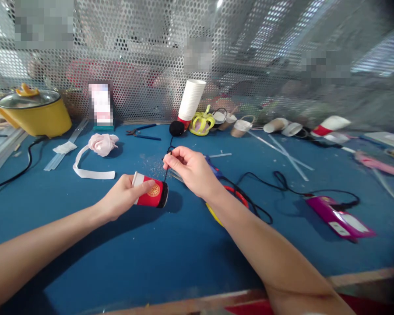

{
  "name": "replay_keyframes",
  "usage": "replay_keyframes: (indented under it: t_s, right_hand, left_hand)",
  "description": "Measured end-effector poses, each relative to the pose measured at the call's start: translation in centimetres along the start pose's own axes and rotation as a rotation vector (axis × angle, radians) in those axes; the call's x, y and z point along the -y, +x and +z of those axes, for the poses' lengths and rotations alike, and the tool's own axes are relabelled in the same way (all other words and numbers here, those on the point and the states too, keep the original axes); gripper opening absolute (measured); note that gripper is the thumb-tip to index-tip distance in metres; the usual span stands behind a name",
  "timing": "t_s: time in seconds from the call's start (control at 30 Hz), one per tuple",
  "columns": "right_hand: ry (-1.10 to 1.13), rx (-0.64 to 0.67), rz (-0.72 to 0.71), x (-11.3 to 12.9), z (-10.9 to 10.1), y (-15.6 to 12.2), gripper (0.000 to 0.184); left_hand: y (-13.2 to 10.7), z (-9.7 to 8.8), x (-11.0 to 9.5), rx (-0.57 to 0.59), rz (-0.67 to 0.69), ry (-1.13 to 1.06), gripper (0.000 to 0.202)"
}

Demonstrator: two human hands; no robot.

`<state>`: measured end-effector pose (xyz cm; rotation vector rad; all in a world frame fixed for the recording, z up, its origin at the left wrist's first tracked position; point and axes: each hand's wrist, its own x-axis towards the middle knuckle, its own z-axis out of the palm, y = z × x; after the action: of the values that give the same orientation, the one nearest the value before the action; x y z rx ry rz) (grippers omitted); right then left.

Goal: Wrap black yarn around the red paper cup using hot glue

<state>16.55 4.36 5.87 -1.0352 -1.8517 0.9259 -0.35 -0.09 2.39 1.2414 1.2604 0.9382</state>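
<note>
My left hand is closed around a red and white paper cup with a gold emblem, held tilted on its side. A black band runs round the cup's right end. Above that end my right hand pinches a thin black cord, stretched between the fingertips and the cup. Behind the fingers more cord leads back toward a black ball of yarn. Partly hidden by my right hand and forearm lie a blue tool and a red and yellow ring.
A yellow electric pot stands at back left. Nearer are a pale fabric rose, a white strip and pliers. Stacked white cups and a yellow pumpkin-like craft stand behind. A purple power strip lies right, with black cables.
</note>
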Motion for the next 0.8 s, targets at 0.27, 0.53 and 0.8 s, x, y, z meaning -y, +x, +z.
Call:
replay_keyframes:
  t_s: [0.27, 0.53, 0.8]
  right_hand:
    - [-0.026, 0.021, 0.019, -0.6, 0.3, 0.1, 0.021]
    - [-0.137, 0.04, 0.031, -0.3, 0.3, 0.0, 0.021]
    - [-0.136, 0.085, 0.06, -0.7, 0.4, -0.1, 0.019]
  left_hand:
    - [-0.5, 0.2, -0.3, 0.111, 0.041, -0.004, 0.034]
    - [-1.0, 0.2, -0.5, 0.114, 0.113, -0.004, 0.032]
    - [-1.2, 0.2, -0.5, 0.09, 0.157, 0.005, 0.03]
